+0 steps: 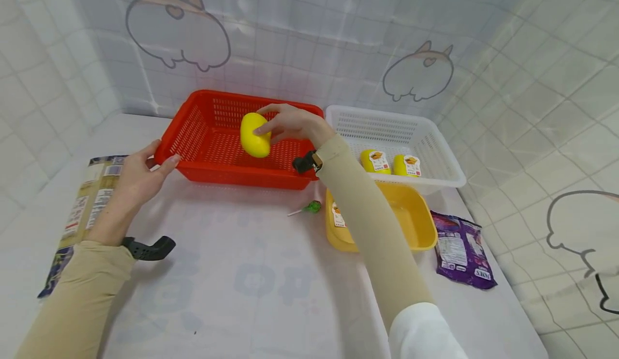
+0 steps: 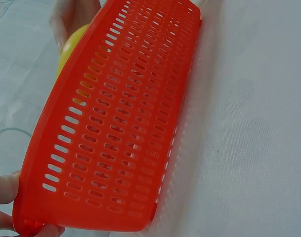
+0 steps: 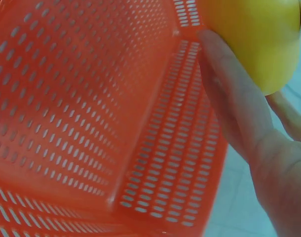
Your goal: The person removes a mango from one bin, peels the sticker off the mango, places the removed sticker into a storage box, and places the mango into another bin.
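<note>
My right hand (image 1: 295,122) holds a smooth yellow mango (image 1: 255,136) between thumb and fingers, over the inside of a red plastic basket (image 1: 242,175). In the right wrist view the mango (image 3: 261,44) is partly cut off by the frame. My left hand (image 1: 140,179) grips the basket's left front corner. The left wrist view shows the fingers (image 2: 3,188) at the rim of the slotted red basket (image 2: 106,128). Inside the white basket (image 1: 447,163) lie two yellow mangoes (image 1: 376,161) with labels.
A yellow bin (image 1: 427,222) stands in front of the white basket, with a labelled yellow item (image 1: 338,216) partly behind my right arm. A green lollipop (image 1: 313,207) lies beside it. A purple packet (image 1: 461,249) is at right, a long printed packet (image 1: 89,203) at left.
</note>
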Demonstrator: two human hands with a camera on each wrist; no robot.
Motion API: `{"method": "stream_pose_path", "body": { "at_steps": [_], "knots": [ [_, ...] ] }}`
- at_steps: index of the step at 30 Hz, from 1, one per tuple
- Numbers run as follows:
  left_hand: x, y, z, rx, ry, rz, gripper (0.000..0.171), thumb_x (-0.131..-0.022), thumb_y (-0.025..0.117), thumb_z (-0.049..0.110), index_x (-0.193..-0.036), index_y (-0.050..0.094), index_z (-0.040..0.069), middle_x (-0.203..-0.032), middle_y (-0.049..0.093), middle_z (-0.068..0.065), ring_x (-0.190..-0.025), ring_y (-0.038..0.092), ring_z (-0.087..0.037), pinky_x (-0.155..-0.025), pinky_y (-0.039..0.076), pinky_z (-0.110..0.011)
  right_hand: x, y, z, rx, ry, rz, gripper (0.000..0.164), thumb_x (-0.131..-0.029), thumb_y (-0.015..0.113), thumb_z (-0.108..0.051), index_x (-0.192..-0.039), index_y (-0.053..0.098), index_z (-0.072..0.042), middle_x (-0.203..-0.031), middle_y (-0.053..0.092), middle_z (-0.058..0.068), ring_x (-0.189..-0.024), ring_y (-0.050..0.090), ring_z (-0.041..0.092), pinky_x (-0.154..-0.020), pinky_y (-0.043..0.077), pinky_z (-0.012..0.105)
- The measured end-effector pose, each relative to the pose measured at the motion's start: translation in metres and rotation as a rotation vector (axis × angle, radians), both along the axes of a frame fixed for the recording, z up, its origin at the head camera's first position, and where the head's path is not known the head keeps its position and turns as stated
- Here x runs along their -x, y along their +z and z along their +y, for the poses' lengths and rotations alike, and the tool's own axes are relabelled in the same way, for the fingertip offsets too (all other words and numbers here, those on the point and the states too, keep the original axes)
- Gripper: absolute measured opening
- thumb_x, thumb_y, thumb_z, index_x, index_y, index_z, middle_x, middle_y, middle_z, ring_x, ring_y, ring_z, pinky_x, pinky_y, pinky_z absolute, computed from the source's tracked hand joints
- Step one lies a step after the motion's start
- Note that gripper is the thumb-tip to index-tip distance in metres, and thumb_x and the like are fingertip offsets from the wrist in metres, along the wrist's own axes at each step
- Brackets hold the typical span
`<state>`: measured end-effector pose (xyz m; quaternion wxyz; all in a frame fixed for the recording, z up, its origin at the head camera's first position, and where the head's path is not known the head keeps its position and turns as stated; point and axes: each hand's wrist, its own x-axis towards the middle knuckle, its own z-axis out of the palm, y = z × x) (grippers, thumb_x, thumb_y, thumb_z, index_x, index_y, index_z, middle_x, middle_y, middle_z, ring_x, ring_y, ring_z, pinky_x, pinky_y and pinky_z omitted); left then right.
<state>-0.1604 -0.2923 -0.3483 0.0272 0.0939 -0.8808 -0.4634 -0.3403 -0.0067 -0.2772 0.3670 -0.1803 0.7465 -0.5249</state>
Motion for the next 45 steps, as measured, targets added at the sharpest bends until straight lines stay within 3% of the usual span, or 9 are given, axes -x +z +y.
{"method": "stream_pose_path", "body": {
  "at_steps": [11,23,33,45],
  "knots": [
    [0.000,0.002,0.001,0.007,0.000,0.008,0.088,-0.099,0.044,0.058,-0.160,0.001,0.011,-0.164,0.017,-0.025,-0.144,0.025,-0.050,-0.108,0.038,-0.064,0.023,-0.021,0.008,0.040,-0.062,-0.063,0.064,-0.092,0.072,-0.012,-0.149,0.042,-0.011,-0.133,0.056,0.011,-0.107,0.065,0.031,-0.103,0.052,0.041],
    [0.001,0.001,0.005,0.023,0.004,0.004,0.088,-0.098,0.045,0.059,-0.160,0.002,0.012,-0.164,0.017,-0.024,-0.144,0.027,-0.048,-0.108,0.039,-0.062,0.027,-0.052,0.018,-0.026,-0.132,-0.078,0.066,-0.090,0.074,-0.013,-0.148,0.042,-0.012,-0.141,0.048,0.007,-0.112,0.060,0.031,-0.107,0.049,0.042],
    [0.000,0.005,0.002,0.043,-0.002,-0.006,0.086,-0.099,0.045,0.057,-0.159,0.002,0.011,-0.163,0.019,-0.026,-0.143,0.030,-0.049,-0.107,0.042,-0.061,0.027,-0.055,0.019,-0.106,-0.091,-0.057,0.071,-0.088,0.076,-0.014,-0.150,0.041,-0.014,-0.148,0.042,0.006,-0.120,0.056,0.030,-0.107,0.049,0.041],
    [0.002,0.003,0.003,0.033,-0.004,-0.010,0.088,-0.098,0.045,0.059,-0.159,0.002,0.013,-0.164,0.018,-0.024,-0.143,0.029,-0.048,-0.108,0.041,-0.061,0.026,-0.058,0.022,-0.218,-0.021,-0.012,0.071,-0.088,0.077,-0.020,-0.149,0.042,-0.018,-0.143,0.047,0.007,-0.119,0.059,0.028,-0.103,0.052,0.038]
  ]
}}
